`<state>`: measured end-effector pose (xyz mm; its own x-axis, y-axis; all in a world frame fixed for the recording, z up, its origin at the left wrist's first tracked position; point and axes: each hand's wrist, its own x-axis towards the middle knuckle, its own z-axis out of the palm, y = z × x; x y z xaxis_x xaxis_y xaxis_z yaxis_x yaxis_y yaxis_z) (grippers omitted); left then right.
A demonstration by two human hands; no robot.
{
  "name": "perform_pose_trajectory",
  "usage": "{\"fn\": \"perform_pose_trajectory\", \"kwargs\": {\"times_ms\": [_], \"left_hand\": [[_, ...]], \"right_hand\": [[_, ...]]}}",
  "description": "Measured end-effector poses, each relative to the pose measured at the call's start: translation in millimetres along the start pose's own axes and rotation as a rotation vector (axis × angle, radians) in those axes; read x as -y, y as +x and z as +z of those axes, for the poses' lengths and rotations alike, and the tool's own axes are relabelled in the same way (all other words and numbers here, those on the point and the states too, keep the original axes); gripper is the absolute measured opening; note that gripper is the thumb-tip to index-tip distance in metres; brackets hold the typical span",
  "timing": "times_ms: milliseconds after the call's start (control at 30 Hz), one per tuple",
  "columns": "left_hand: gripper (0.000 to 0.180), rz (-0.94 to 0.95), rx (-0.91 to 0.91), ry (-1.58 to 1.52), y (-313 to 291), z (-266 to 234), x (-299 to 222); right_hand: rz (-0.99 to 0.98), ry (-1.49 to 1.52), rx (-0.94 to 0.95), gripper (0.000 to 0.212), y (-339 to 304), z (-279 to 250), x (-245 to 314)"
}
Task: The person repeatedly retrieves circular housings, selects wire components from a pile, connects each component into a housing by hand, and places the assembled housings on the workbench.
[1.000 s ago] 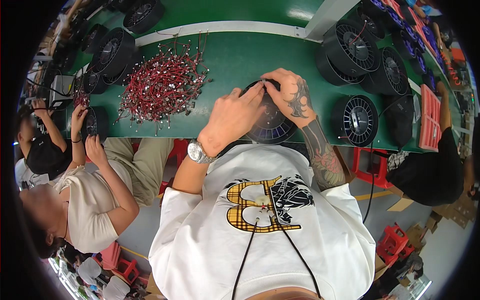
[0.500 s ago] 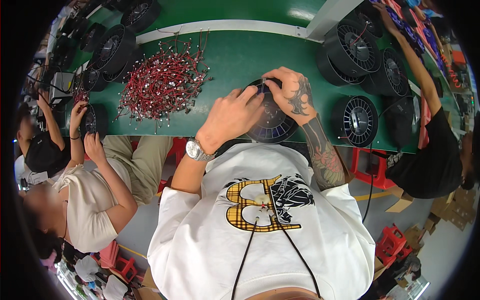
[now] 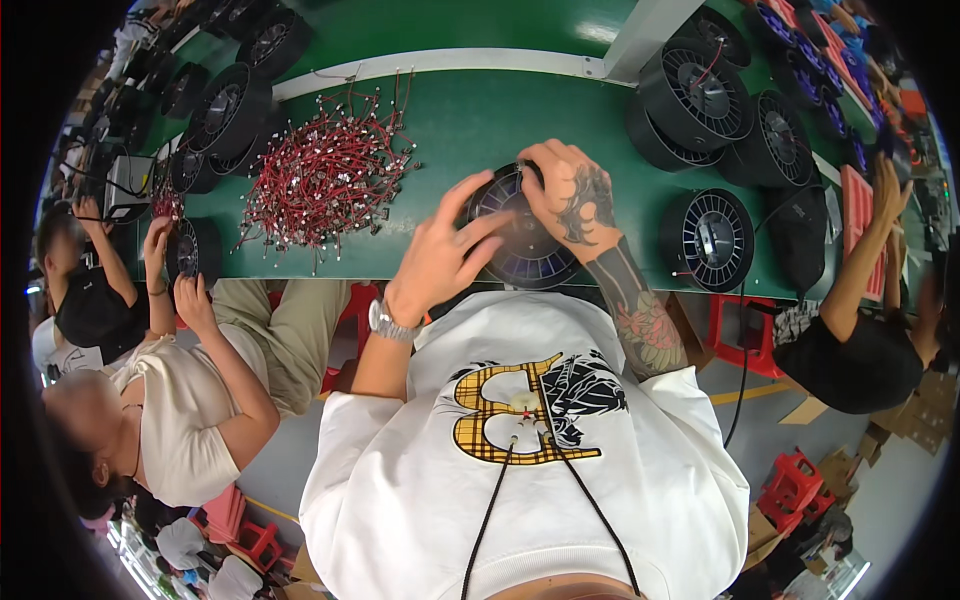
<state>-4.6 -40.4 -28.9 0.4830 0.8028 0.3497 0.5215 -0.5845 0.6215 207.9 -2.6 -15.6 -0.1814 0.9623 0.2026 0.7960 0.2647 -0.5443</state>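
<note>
A round black slotted housing (image 3: 535, 270), like a fan unit, lies on the green table in front of me. My right hand (image 3: 572, 195) rests over its far right part, fingers curled and fingertips pinched together at the far rim. What they pinch is too small to make out. Over the left side of the housing, my left hand (image 3: 440, 250) has its fingers spread and holds nothing; its fingertips are slightly blurred. A large heap of red and black wire leads (image 3: 322, 180) with small white connectors lies to the left of my hands.
Another slotted black housing (image 3: 708, 240) stands at the right, with more stacked behind it (image 3: 695, 95) and at the far left (image 3: 228, 105). A white metal rail (image 3: 440, 62) crosses the table. A person in a cream top (image 3: 185, 430) sits left; another in black (image 3: 840, 355) works right.
My left hand has drawn back left from the housing's middle, and its fingers have spread. My right hand stays at the far rim. The person at the right has lowered an arm.
</note>
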Motion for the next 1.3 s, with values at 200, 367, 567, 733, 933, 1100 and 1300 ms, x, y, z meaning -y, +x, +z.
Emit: {"fn": "perform_pose_trajectory", "kwargs": {"times_ms": [200,367,567,733,933,1100,1300], "left_hand": [[0.026,-0.06,-0.093,-0.19,-49,5,6],[0.03,-0.161,-0.027,-0.148,-43,3,11],[0.035,-0.091,-0.086,0.025,17,-19,37],[0.036,-0.167,-0.277,-0.063,105,-14,81],[0.037,-0.26,-0.291,0.245,187,1,125],[0.037,-0.258,-0.339,0.384,229,9,169],[0.027,-0.135,-0.484,0.28,215,-2,176]], "right_hand": [[-0.07,0.085,-0.249,0.028,-38,-39,16],[0.077,-0.005,-0.307,0.034,-100,-71,-1],[0.347,-0.322,-0.358,0.033,-161,-108,-43],[0.378,-0.452,-0.172,0.031,-185,-105,-66],[0.212,-0.137,-0.06,0.049,-151,-72,-29],[-0.065,0.049,-0.043,0.054,-111,-45,-1],[-0.066,-0.07,-0.183,0.057,-93,-63,-20]]}}
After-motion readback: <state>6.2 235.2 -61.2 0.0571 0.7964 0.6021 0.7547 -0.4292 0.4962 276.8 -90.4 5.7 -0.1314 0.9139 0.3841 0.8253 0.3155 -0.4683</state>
